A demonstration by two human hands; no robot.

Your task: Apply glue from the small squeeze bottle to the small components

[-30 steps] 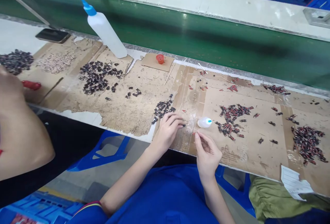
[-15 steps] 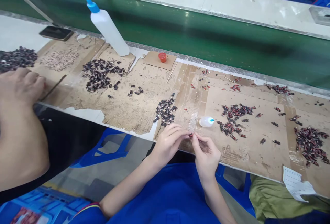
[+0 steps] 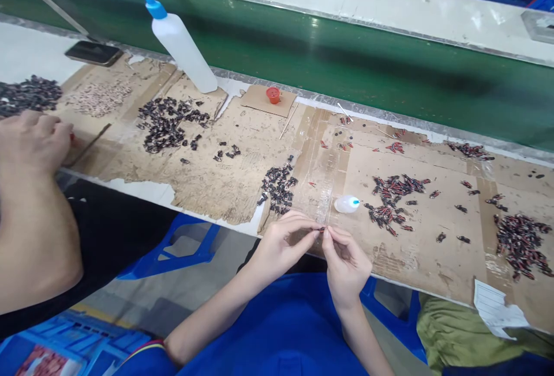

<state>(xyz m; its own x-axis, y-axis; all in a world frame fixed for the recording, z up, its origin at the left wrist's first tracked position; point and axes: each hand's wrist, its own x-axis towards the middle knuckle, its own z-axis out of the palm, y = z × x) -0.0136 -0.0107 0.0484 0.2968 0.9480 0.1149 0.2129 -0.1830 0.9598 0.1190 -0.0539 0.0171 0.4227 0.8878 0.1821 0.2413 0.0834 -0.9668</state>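
Note:
My left hand (image 3: 283, 243) and my right hand (image 3: 347, 256) meet at the front edge of the cardboard-covered bench. Between their fingertips is a small dark part with red wires (image 3: 321, 230), mostly covered by the fingers. Both hands are closed in a pinch on it. Just beyond my right hand lies a small white bottle (image 3: 347, 204) with a blue tip. A pile of small black parts (image 3: 280, 184) is close to my left hand. To the right of the bottle, black parts with red wires (image 3: 392, 200) lie in a loose heap.
A tall white squeeze bottle (image 3: 184, 52) leans at the back, near a red cup (image 3: 273, 95). Further left are a black parts pile (image 3: 167, 125), a phone (image 3: 93, 52) and a co-worker's hand (image 3: 37, 139). At right lies another wired-parts pile (image 3: 521, 243) beside torn paper (image 3: 496, 306).
My left thumb and index finger have shifted slightly around the small part, with a wider gap behind the fingertips. The co-worker's hand at left has moved a little. The piles look the same.

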